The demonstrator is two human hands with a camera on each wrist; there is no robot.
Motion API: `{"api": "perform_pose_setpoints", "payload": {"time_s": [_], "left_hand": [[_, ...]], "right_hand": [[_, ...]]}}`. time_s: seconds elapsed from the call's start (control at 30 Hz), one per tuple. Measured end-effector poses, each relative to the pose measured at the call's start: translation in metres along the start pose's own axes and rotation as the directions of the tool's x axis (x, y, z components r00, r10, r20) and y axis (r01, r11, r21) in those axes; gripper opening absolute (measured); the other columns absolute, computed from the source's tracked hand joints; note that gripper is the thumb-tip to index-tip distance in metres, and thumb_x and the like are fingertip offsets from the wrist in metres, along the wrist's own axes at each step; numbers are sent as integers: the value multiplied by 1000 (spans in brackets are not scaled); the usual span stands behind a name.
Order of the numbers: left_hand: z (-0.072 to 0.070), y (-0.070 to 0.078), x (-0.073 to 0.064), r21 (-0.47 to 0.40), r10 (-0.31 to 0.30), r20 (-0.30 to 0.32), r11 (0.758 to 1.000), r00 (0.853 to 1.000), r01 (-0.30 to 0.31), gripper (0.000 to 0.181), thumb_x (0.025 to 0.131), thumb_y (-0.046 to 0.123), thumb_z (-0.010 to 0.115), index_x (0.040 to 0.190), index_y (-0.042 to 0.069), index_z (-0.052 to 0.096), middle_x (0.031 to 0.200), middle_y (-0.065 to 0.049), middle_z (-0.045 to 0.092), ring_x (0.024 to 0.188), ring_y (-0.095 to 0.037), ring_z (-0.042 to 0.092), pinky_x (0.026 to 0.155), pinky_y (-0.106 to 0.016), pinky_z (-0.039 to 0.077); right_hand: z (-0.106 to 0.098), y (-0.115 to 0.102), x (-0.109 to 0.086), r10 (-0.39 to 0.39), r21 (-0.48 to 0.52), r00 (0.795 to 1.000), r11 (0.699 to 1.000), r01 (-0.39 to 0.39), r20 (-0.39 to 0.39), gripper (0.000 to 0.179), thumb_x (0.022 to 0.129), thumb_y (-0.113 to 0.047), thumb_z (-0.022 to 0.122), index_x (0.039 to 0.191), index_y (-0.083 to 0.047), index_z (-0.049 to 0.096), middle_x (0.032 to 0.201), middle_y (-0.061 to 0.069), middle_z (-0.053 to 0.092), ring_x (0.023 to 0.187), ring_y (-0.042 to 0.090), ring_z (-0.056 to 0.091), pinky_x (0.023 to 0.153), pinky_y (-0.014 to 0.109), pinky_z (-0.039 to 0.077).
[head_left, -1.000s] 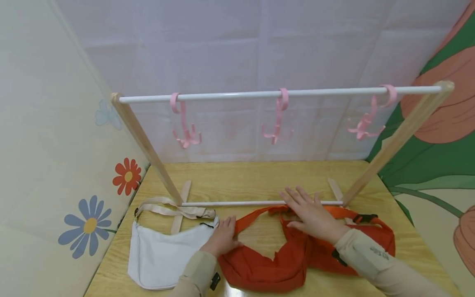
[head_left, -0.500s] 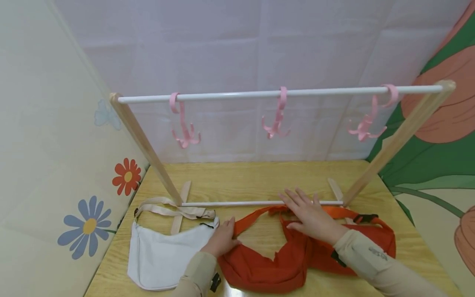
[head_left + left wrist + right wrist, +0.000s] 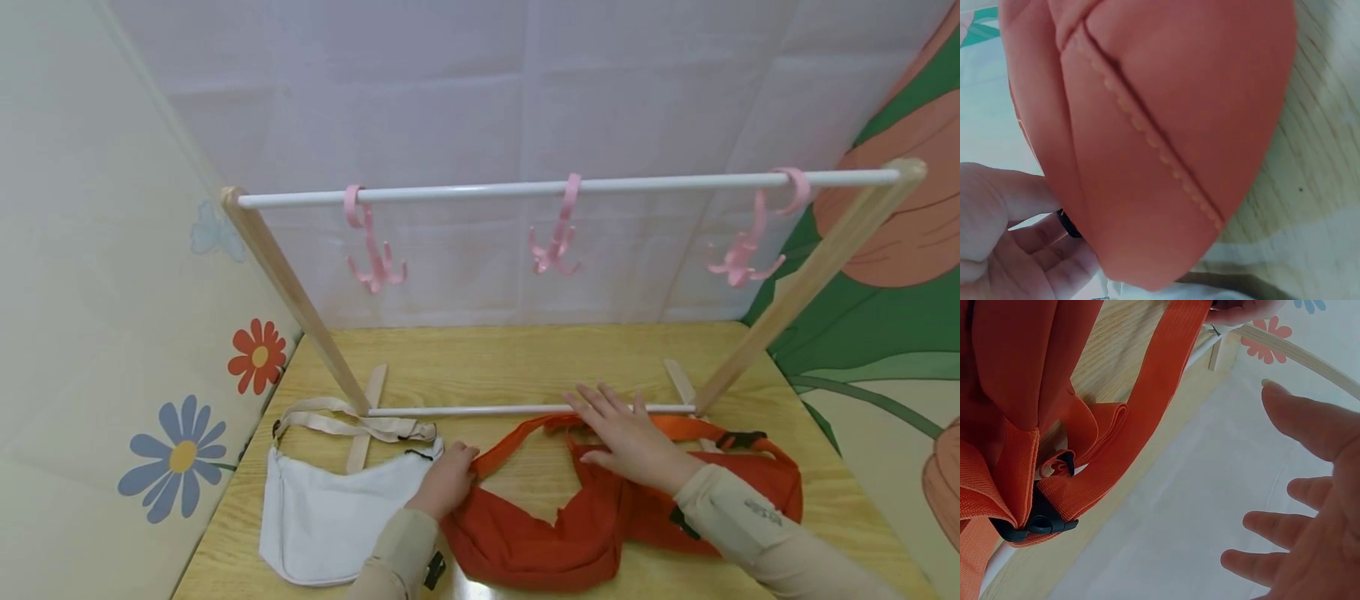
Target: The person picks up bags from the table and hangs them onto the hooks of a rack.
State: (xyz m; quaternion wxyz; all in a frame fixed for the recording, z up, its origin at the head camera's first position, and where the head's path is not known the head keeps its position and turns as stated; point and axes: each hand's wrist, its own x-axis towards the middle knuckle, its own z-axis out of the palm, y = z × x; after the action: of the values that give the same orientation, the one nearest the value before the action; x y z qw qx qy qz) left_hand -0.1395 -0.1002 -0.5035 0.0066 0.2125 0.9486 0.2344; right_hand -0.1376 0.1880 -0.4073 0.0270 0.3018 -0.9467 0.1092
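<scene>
In the head view a red shoulder bag (image 3: 532,546) lies in the middle of the table, its orange strap (image 3: 517,437) arching behind it. My left hand (image 3: 444,483) pinches its left end where the strap joins. In the left wrist view, thumb and fingers (image 3: 1016,194) close on the bag's edge by a small black fitting (image 3: 1068,224). My right hand (image 3: 626,437) spreads straight fingers over the strap at the bag's right end. A second red bag (image 3: 742,500) lies to the right, partly beneath that forearm. The right wrist view shows a black buckle (image 3: 1038,519) on an orange strap.
A white shoulder bag (image 3: 337,517) with a cream strap lies left of my left hand. Behind the bags stands a wooden rack with a white top rail (image 3: 465,193). Three pink hooks hang from it: left (image 3: 375,267), middle (image 3: 555,250) and right (image 3: 742,258).
My left hand's fingers have curled from lying straight to pinching the red bag's left end. The right hand keeps its place. The middle hook has turned slightly on the rail.
</scene>
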Motion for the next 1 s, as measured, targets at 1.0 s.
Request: {"api": "perform_pose_setpoints", "payload": {"time_s": [1.0], "left_hand": [[-34, 16, -3, -86, 28, -232, 995, 972, -49, 15, 83, -8, 67, 94, -1, 75, 89, -11, 73, 84, -27, 70, 74, -38, 56]], "right_hand": [[3, 3, -2, 17, 27, 1000, 999, -17, 2, 81, 79, -22, 80, 146, -3, 39, 149, 24, 37, 133, 50, 33, 92, 81, 23]]}}
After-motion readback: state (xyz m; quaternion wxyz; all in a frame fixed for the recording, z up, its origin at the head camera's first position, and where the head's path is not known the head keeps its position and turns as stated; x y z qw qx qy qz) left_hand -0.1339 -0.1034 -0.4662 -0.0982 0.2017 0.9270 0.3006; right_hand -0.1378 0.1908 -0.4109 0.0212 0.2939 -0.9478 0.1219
